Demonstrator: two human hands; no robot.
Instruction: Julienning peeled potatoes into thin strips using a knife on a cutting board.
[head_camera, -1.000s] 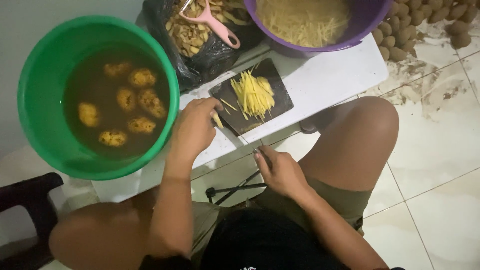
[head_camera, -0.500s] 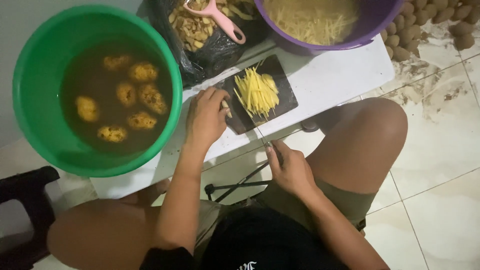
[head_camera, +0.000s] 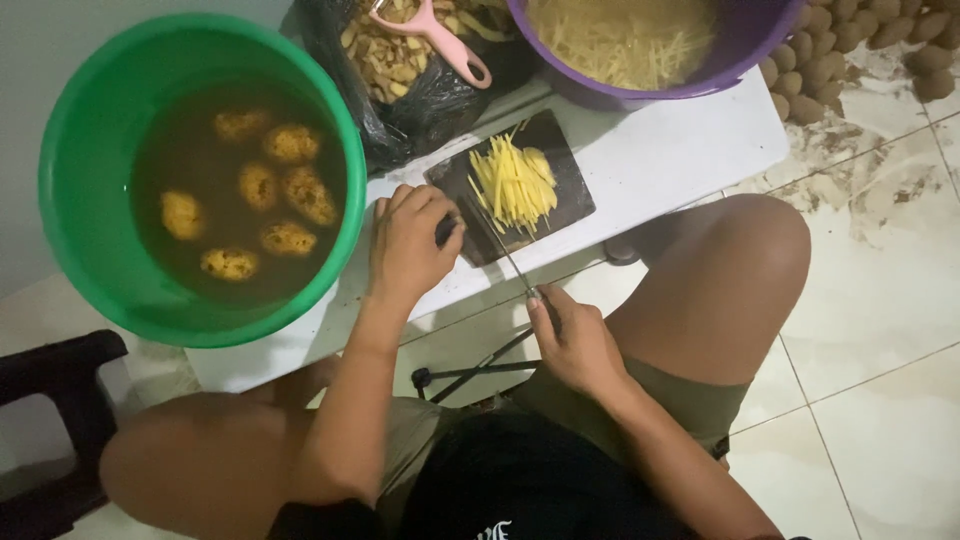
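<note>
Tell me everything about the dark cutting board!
The cutting board is small, dark, nearly black and rectangular with rounded corners. It lies flat and turned at an angle on the white table, near its front edge. A heap of thin yellow strips sits on its middle. The left hand rests at its near left corner, and the knife in the right hand reaches across its front edge.

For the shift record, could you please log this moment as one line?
left hand: on cutting board edge | right hand: holds knife | potato strips: on board
</note>
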